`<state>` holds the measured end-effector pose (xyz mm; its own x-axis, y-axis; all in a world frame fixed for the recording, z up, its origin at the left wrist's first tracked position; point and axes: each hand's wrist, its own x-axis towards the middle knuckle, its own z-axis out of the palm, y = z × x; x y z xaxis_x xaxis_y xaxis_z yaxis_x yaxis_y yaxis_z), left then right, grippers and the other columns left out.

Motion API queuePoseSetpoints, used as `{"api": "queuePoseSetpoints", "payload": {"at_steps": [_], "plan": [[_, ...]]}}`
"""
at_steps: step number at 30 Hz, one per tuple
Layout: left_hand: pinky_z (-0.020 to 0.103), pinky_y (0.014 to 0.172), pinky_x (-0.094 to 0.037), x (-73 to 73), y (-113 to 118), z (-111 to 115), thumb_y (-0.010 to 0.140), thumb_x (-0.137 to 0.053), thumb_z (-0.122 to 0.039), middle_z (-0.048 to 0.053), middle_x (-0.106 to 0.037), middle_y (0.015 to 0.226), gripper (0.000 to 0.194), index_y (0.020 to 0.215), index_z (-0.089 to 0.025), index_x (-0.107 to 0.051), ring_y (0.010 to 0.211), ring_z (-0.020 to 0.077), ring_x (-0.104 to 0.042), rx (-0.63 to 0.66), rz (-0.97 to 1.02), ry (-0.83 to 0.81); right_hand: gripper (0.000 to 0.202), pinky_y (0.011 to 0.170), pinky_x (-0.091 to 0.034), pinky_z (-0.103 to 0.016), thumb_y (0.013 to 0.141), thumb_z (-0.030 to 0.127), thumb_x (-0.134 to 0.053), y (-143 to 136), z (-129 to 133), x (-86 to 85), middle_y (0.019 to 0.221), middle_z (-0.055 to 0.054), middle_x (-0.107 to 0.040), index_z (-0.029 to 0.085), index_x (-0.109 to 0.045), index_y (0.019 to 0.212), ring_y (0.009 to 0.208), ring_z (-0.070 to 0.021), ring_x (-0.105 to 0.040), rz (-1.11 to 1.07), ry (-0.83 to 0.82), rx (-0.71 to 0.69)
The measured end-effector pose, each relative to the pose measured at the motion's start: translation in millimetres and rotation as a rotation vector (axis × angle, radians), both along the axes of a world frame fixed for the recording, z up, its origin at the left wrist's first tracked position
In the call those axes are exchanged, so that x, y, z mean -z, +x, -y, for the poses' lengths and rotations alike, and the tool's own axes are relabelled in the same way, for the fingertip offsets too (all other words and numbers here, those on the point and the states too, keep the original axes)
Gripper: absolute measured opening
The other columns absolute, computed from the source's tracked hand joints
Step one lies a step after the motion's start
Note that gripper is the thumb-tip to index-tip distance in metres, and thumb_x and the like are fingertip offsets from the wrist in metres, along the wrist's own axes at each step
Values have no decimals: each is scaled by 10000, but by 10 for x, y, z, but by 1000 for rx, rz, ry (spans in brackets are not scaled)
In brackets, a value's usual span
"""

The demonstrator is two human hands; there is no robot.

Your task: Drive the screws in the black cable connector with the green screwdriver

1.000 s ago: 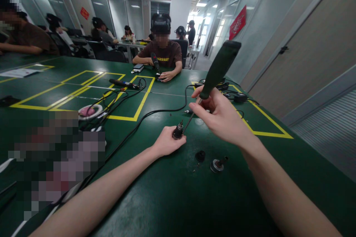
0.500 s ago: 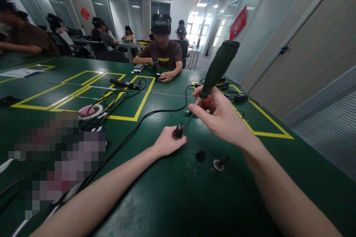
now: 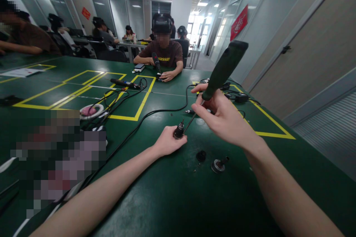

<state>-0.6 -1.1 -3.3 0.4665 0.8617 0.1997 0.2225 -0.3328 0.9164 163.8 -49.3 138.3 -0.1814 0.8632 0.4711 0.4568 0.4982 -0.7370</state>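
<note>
My left hand [image 3: 169,141] is closed around a small black cylindrical part [image 3: 178,131] with a stepped metal top and a thin pin, held upright on the green table. In my right hand [image 3: 222,114] is a screwdriver [image 3: 225,68] with a dark green handle, gripped where the handle meets the shaft. The handle leans up to the right, and its thin shaft slants down to the side of the black part; whether the tip touches is hard to tell. Right of my left hand lie a black cap-like piece [image 3: 201,155] and a round metal part with a stem [image 3: 218,165].
Black cables [image 3: 139,126] cross the table [image 3: 155,203] on the left, near a soldering-iron-like tool [image 3: 124,83] and a white ring with pink inside [image 3: 91,111]. More cables and an adapter [image 3: 240,97] lie at right. A co-worker [image 3: 164,52] sits opposite, holding a tool.
The screwdriver handle has tilted further to the right, and my right hand has shifted slightly right with it. My left hand keeps its hold on the black part.
</note>
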Motion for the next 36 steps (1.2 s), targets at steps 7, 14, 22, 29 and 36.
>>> {"api": "queuePoseSetpoints", "payload": {"at_steps": [7,14,22,29,36], "plan": [[276,620,-360,9,8,1,746,-604,-370,-30,-513,632,204,669,-195,-533,625,127,-457,-5,-1,-6,202,578,-360,-316,942,337,-656,1,-2,-4,705,57,-437,242,-538,1076,618,-134,-444,-13,-35,44],[274,618,-361,6,10,9,752,-598,-358,-33,-515,626,193,669,-193,-541,617,126,-459,-3,-1,-1,275,555,-387,-284,864,245,-680,-34,-6,-20,782,60,-489,250,-514,1082,616,-111,-478,-99,-15,-22],[274,617,-359,-8,14,14,756,-609,-343,-38,-512,622,190,667,-198,-524,612,123,-457,-1,11,3,272,595,-458,-281,860,332,-766,-32,-20,-15,775,44,-578,233,-534,961,633,-112,-539,-144,-25,-55],[273,622,-373,4,15,5,759,-619,-344,-36,-526,624,194,667,-194,-540,617,125,-472,-5,12,5,429,611,-515,-268,758,504,-897,-15,5,-95,736,-1,-697,204,-591,768,656,-133,-631,-150,-28,28],[273,621,-376,-13,5,10,756,-613,-340,-37,-524,622,189,661,-193,-542,611,125,-473,3,19,-1,349,724,-643,-310,677,444,-957,3,-5,-89,824,-55,-798,176,-761,783,770,-191,-745,-231,-73,28]]}}
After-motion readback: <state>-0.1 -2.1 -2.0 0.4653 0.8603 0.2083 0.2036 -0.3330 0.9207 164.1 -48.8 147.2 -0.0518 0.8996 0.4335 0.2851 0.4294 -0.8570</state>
